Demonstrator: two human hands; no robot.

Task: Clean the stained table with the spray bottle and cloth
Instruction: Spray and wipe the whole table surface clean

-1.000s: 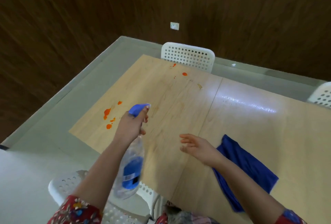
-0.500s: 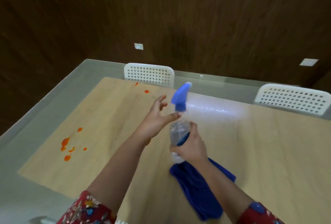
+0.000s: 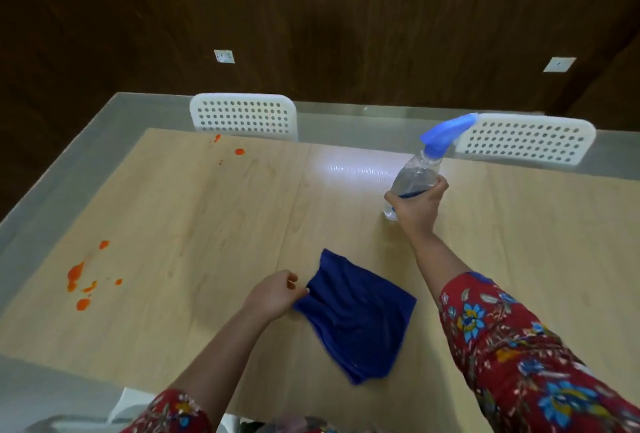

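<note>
No legible txt anywhere: blue label (image 3: 411, 194) on spray bottle (image 3: 419, 169) is mostly hidden under right hand (image 3: 417, 210) and blurry, and the 2 wall plates (image 3: 224, 56) are too small to read any markings.

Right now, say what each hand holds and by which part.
The right hand grips the spray bottle round its lower body; the left hand pinches the blue cloth at its left edge.

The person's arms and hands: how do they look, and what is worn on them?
The left hand and the right hand are bare, no gloves. The left sleeve and the right sleeve are red with a flower print in blue, yellow and white; the forearms are uncovered.
</note>
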